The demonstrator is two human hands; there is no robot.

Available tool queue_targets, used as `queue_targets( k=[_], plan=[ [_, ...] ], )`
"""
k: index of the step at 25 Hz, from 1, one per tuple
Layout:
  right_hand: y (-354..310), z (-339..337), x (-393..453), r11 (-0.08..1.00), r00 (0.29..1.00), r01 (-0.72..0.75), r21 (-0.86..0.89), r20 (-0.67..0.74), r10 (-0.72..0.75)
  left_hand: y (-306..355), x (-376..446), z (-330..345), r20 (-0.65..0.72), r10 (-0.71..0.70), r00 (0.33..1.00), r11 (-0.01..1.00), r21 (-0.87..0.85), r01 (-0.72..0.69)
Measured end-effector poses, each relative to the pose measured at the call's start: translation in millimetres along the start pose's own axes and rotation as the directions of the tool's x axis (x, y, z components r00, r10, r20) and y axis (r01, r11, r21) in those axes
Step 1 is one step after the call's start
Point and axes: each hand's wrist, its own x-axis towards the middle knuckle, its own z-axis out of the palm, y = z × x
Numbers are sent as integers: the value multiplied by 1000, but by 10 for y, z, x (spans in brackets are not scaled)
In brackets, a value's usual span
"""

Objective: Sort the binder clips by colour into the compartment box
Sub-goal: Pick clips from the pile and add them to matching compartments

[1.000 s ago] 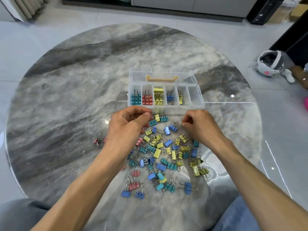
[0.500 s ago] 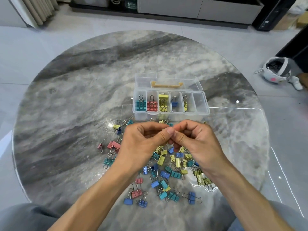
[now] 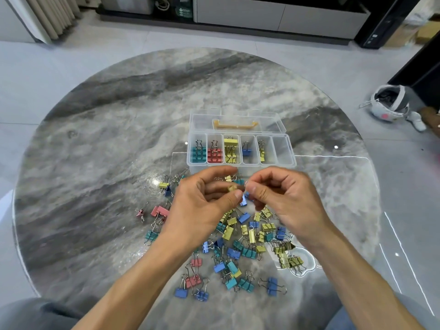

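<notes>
The hands, pressed together half a second ago, now part slightly: the left hand (image 3: 202, 206) pinches a yellow clip (image 3: 232, 188), and the right hand (image 3: 283, 201) pinches its wire end. It hangs just before the box (image 3: 241, 165), likely bound for the yellow compartment.

Bright even indoor light, specular glare spots on the glossy marble table (image 3: 100, 148) left of and beyond the hands, soft shadows, slight motion blur at fingertips, wide-angle bending at edges.
</notes>
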Motion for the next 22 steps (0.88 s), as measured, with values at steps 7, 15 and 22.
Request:
queue_targets(
  k=[7, 15, 22],
  plan=[
    [62, -759, 1010, 637, 990, 37, -770, -56, -125, 19, 35, -68, -85, -100, 991, 995, -14, 99],
    [227, -716, 1407, 404, 989, 144, -903, 148, -23, 33, 44, -53, -60, -99, 993, 994, 39, 101],
    [166, -733, 1436, 463, 990, 142, -875, 127, -64, 44, 32, -62, -48, -97, 994, 993, 55, 100]
  ],
)
